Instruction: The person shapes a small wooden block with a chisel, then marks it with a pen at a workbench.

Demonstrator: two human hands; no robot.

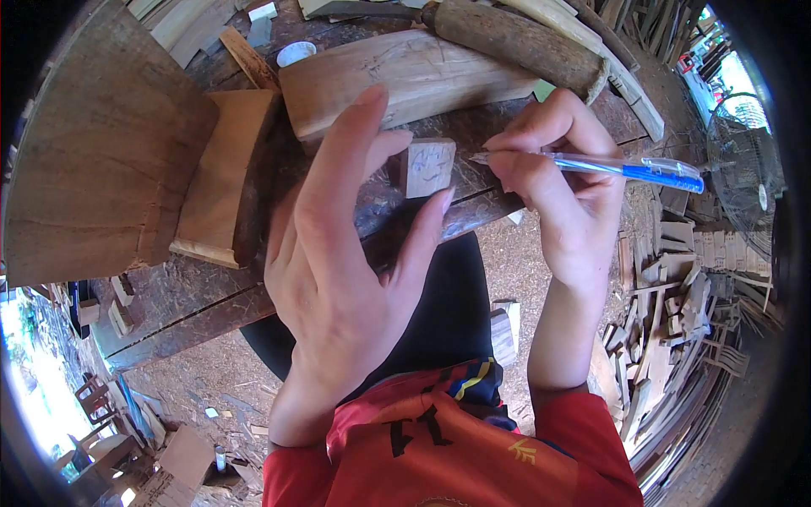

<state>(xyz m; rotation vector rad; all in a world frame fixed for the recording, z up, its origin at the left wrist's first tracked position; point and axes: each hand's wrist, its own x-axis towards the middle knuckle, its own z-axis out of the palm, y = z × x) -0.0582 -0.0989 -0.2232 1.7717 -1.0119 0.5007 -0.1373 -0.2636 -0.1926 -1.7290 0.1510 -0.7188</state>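
A small wooden block (429,169) with blue pen marks on its face sits near the front edge of the workbench (203,291). Around its left side curves my left hand (338,245), fingers apart, the thumb tip right by the block's lower right corner and the index finger raised above. My right hand (562,169) pinches a clear pen (663,174) with a blue grip, its tip pointing left toward the block with a gap between. Behind both hands lies a thick wooden board (405,80) with pencil-like lines on it.
A round wooden mallet-like piece (519,46) lies beyond the board. Large wooden panels (101,160) stand at the left, and a small white cup (296,54) is at the back. Wood offcuts (676,287) pile up on the floor at right, below a fan (743,152).
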